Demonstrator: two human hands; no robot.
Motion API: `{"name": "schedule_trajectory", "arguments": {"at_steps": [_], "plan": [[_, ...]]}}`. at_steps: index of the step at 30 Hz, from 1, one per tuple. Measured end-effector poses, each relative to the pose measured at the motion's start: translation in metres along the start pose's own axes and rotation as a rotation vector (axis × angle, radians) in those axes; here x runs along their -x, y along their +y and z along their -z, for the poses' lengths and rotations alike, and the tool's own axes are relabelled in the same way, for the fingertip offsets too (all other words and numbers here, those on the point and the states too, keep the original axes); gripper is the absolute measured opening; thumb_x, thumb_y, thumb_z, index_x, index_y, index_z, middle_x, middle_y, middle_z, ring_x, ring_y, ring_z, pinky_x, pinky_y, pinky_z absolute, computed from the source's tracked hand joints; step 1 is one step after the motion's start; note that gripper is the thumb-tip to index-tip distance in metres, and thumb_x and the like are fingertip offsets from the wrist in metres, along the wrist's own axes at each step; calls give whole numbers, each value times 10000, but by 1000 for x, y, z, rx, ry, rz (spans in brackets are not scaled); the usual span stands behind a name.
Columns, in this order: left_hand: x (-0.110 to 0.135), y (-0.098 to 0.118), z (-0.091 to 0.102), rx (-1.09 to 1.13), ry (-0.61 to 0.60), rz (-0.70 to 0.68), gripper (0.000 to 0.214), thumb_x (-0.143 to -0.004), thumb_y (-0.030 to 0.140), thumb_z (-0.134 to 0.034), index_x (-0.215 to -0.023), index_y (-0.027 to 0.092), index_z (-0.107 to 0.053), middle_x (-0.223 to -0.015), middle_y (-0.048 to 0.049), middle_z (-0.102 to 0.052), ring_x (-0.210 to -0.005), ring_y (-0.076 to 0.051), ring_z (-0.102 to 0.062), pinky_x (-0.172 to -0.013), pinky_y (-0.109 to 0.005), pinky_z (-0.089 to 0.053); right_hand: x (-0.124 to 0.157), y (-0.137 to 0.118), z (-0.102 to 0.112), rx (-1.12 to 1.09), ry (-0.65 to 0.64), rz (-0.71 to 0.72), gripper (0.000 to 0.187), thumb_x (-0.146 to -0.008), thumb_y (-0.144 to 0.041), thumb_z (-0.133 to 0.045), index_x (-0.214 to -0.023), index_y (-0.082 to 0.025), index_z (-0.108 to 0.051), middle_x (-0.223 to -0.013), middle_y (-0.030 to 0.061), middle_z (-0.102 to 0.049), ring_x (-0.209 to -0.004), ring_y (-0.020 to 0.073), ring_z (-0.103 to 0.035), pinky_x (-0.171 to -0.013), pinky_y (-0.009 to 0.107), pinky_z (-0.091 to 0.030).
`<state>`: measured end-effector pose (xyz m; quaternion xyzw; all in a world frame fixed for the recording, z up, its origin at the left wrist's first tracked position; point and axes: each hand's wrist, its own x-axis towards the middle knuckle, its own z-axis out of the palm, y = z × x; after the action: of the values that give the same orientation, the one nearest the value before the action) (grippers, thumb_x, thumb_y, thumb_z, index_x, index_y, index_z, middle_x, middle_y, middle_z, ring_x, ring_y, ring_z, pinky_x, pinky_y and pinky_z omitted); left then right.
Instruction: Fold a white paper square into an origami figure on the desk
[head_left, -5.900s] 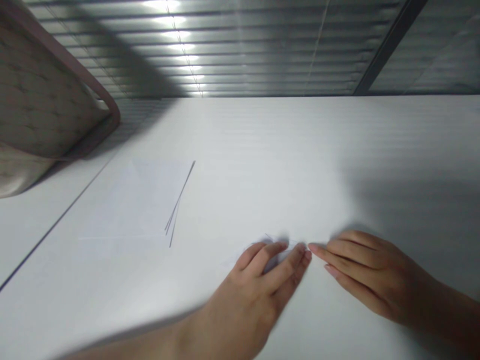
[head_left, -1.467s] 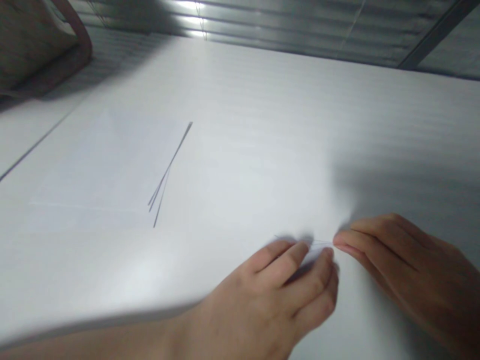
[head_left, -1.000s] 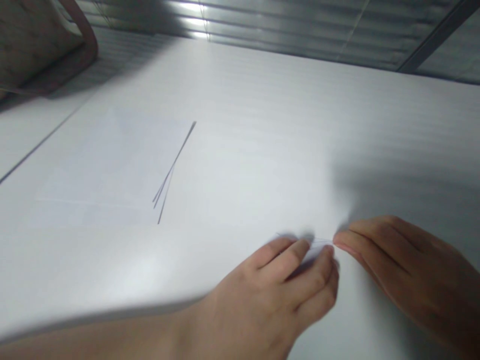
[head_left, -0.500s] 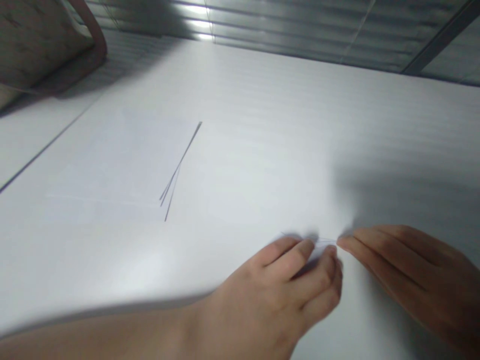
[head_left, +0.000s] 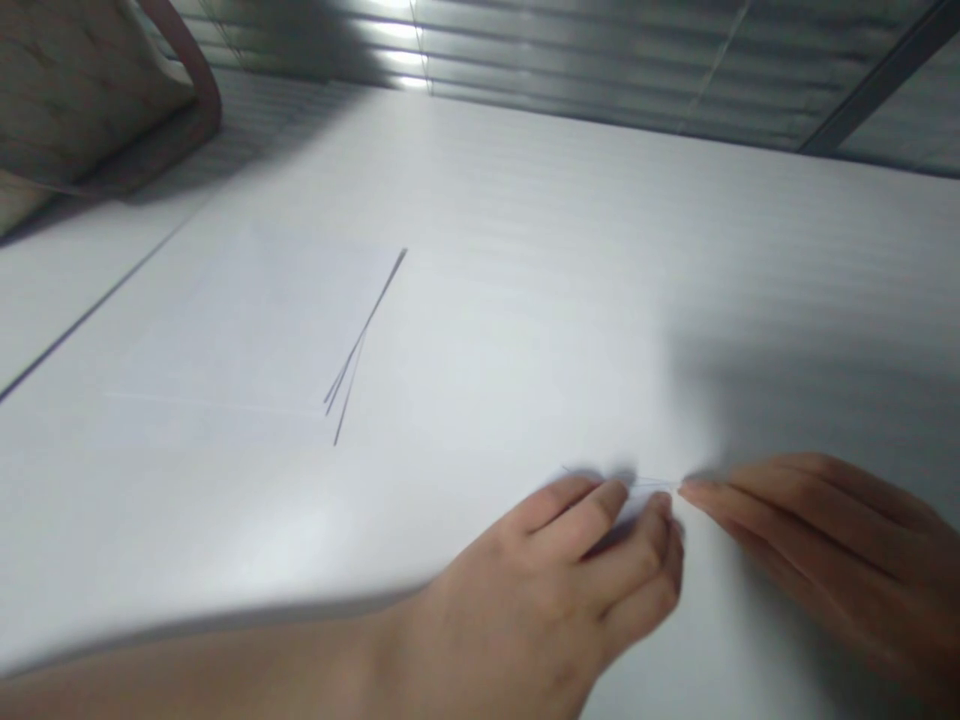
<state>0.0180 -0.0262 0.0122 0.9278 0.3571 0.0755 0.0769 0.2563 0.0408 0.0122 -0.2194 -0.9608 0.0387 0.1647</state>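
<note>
A small folded piece of white paper (head_left: 646,489) lies low on the table, mostly hidden under my left hand (head_left: 577,570). The curled fingers of that hand press it down, and a thin tip of it shows at their upper left. From the right, my right hand (head_left: 810,530) pinches the pointed end with thumb and index finger. Its other fingers rest together behind the index finger. White on white, the exact shape of the paper is hard to make out.
Several white sheets of paper (head_left: 240,325) lie at the left, their right edges fanned into dark lines. A bag with a pink handle (head_left: 206,85) stands at the back left. Blinds (head_left: 570,60) line the far edge of the white table (head_left: 525,280).
My right hand has slid slightly to the right, at the tip of the paper. The left hand stays in place. The view has shifted a little.
</note>
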Motion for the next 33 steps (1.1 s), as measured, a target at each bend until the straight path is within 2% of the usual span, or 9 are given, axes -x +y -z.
{"name": "schedule_trajectory", "arguments": {"at_steps": [3, 7, 11, 16, 19, 23, 26, 29, 33], "plan": [[0, -1, 0, 40, 26, -9, 439, -962, 186, -324, -1373, 134, -467, -1429, -18, -489, -1278, -232, -455, -1074, -345, -363, 7, 2, -3, -22, 21, -29, 217, -955, -138, -448, -1074, -135, -629, -898, 77, -671, -814, 187, -618, -754, 330, -505], [0, -1, -1, 87, 31, -10, 440, -938, 179, -384, -1363, 108, -471, -1419, -50, -499, -1258, -231, -474, -1069, -353, -380, 7, 3, -10, -89, -16, -43, 272, -934, -95, -473, -1169, -150, -600, -947, 60, -672, -831, 182, -613, -764, 330, -514], [0, -1, -2, 75, 2, -15, 449, -953, 166, -333, -1381, 91, -444, -1421, -47, -493, -1262, -247, -464, -1089, -364, -348, 3, 0, -12, -142, 0, -6, 271, -924, -61, -480, -1162, -109, -602, -932, 62, -681, -793, 168, -593, -736, 318, -509], [-1, -2, -4, 74, -29, -25, 455, -981, 168, -276, -1410, 86, -402, -1439, -41, -473, -1274, -255, -451, -1107, -376, -324, 5, -3, -10, -196, -8, 14, 263, -930, -65, -478, -1165, -86, -593, -968, 73, -686, -840, 172, -590, -757, 310, -518], [-1, -1, -2, 96, -35, -25, 451, -993, 166, -262, -1417, 90, -394, -1449, -39, -463, -1264, -249, -461, -1102, -378, -342, 3, -5, -11, -231, 37, -49, 242, -940, -87, -478, -1144, -107, -606, -951, 66, -673, -838, 156, -598, -761, 292, -524], [2, 0, 1, 116, 14, 48, 416, -999, 137, -289, -1382, 107, -449, -1435, -37, -482, -1225, -238, -481, -1071, -353, -379, -5, -6, -16, -273, 137, -255, 204, -921, -123, -535, -1103, -156, -621, -852, 40, -643, -803, 142, -614, -707, 264, -541], [4, 0, 2, 143, 93, 97, 372, -1004, 142, -315, -1323, 95, -500, -1372, -73, -538, -1241, -236, -451, -1041, -332, -404, -9, -5, -22, -356, 180, -266, 199, -906, -132, -563, -1083, -191, -632, -882, 37, -657, -838, 151, -634, -722, 279, -558], [5, 0, 3, 183, 152, 199, 347, -999, 152, -345, -1315, 94, -476, -1299, -106, -570, -1205, -228, -460, -1001, -336, -432, -10, -5, -25, -408, 163, -319, 191, -899, -156, -574, -1064, -212, -653, -890, 30, -661, -828, 147, -645, -717, 270, -562], [6, 3, 1, 213, 244, 355, 350, -925, 123, -512, -1273, 133, -477, -1115, -75, -623, -1005, -208, -530, -875, -343, -472, -11, -6, -25, -453, 116, -382, 186, -882, -174, -597, -1048, -224, -664, -881, 23, -653, -808, 145, -645, -712, 259, -552]]}}
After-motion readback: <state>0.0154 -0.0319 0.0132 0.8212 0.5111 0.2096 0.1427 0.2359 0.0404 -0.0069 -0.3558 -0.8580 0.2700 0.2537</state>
